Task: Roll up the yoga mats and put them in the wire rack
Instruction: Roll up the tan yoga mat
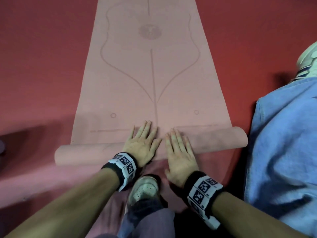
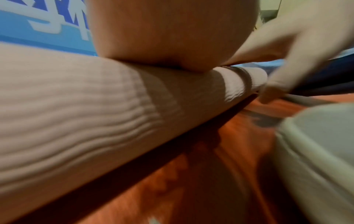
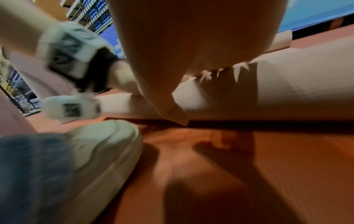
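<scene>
I press my left hand (image 1: 140,145) and right hand (image 1: 180,152) flat, fingers straight and gripping nothing, on the rolled part (image 1: 219,140) of the pink yoga mat (image 1: 151,79) on the floor (image 1: 42,66), to keep the roll tight and even.

Matt ribbed yoga mat (image 1: 151,83) (pink), denim trousers (image 1: 281,143)

The left hand (image 1: 142,145) and right hand (image 1: 180,152) are lying side by side on the mat's rolled end (image 1: 89,154), the flat mat (image 1: 151,83) stretching ahead on the floor (image 1: 42,57)
</scene>
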Demonstrator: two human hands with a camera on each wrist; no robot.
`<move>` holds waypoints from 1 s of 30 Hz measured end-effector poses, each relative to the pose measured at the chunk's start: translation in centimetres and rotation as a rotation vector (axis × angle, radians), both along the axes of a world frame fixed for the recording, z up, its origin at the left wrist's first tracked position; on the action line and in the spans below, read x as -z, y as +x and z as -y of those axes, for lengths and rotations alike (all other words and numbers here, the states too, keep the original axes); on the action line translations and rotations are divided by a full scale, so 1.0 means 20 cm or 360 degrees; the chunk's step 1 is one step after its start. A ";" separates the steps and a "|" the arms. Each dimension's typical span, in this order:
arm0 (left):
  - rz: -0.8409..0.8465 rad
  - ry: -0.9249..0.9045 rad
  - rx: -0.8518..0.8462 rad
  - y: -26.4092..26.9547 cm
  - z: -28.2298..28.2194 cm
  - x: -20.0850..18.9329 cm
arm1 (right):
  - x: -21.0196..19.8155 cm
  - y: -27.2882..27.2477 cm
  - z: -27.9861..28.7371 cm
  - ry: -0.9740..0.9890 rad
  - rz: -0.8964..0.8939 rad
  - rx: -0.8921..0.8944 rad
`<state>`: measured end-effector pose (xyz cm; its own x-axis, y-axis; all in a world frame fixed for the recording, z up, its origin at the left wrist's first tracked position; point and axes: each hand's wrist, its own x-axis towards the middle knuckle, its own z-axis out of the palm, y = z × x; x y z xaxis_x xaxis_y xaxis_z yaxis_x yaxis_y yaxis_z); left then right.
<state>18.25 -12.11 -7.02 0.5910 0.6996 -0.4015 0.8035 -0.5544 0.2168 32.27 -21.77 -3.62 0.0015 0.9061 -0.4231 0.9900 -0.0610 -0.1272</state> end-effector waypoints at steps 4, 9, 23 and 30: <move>-0.0012 0.0085 -0.0050 0.03 -0.02 0.00 | 0.03 0.04 0.00 -0.0018 0.0005 -0.0066; 0.0088 0.0299 -0.0081 0.04 0.07 -0.03 | 0.05 0.06 -0.11 -0.0051 0.0104 -0.0126; 0.0205 0.0243 -0.0172 0.10 -0.11 -0.02 | -0.04 0.11 -0.37 0.0044 0.0094 -0.0123; 0.0163 0.0110 -0.0213 0.14 -0.27 -0.07 | -0.03 0.09 -0.37 0.0093 0.0047 -0.0066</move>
<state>21.14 -6.72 -5.70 0.5261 0.7985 -0.2925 0.8468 -0.4604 0.2663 34.04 -14.36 -3.03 -0.0248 0.9288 -0.3698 0.9949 -0.0133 -0.1002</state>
